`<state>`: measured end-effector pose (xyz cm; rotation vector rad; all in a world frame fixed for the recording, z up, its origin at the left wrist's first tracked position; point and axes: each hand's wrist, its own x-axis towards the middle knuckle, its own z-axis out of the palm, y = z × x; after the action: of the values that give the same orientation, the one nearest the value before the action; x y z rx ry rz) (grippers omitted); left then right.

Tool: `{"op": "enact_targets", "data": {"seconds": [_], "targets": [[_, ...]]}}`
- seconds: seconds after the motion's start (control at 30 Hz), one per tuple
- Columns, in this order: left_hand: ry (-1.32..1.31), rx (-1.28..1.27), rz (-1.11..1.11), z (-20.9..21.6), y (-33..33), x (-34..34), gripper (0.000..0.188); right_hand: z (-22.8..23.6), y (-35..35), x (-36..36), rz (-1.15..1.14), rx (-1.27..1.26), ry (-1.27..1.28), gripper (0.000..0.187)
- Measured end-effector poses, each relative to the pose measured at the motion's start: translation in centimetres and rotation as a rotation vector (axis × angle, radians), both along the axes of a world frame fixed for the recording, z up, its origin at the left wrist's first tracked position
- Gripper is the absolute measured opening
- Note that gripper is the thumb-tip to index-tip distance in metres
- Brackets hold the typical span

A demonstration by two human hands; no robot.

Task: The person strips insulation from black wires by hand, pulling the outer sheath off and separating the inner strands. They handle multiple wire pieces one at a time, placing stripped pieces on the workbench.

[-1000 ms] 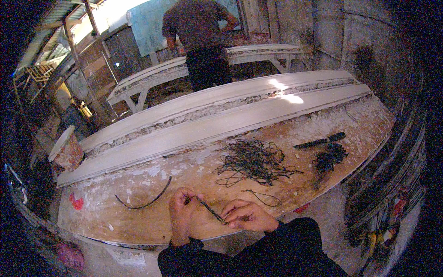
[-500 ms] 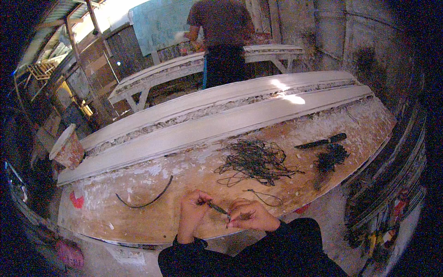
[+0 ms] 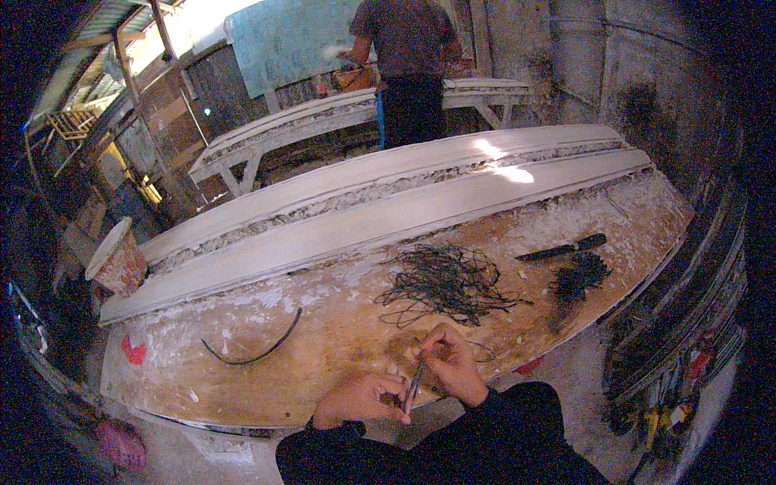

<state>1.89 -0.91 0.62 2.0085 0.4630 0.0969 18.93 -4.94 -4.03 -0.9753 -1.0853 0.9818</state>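
My left hand (image 3: 364, 398) pinches the lower end of a short, thin dark stick-like piece (image 3: 416, 383). At its upper end are the closed fingers of my right hand (image 3: 454, 362). The piece stands at a steep slant between them, above the front of the wooden board (image 3: 234, 396). What it is made of is too small to tell. Just beyond my right hand lies a tangled heap of dark cord (image 3: 449, 283), and a thin loop of cord (image 3: 485, 351) shows partly behind that hand.
A curved dark strip (image 3: 257, 360) lies on the board at left. A black-handled knife (image 3: 566, 246) and a dark bundle (image 3: 579, 276) lie at right. Long pale planks (image 3: 388, 202) run behind. A stained bucket (image 3: 120, 257) stands far left. Another person (image 3: 404, 48) stands at a farther bench.
My left hand has moved down and right; my right hand has risen. The dark piece has swung from a shallow slant to a steep one. The other person has shifted right.
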Motion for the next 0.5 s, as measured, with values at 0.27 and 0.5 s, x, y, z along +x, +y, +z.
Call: {"op": "enact_targets", "data": {"seconds": [0.27,0.5], "targets": [[-0.104,0.15,0.399,-1.8,0.6,-1.7,0.014,0.9,-0.2,-0.1,-0.1,0.006,-0.102,0.017],[-0.566,-0.067,1.047,-3.5,2.3,-1.4,0.015,1.1,-0.4,0.7,0.17,0.128,-0.365,0.015]]}}
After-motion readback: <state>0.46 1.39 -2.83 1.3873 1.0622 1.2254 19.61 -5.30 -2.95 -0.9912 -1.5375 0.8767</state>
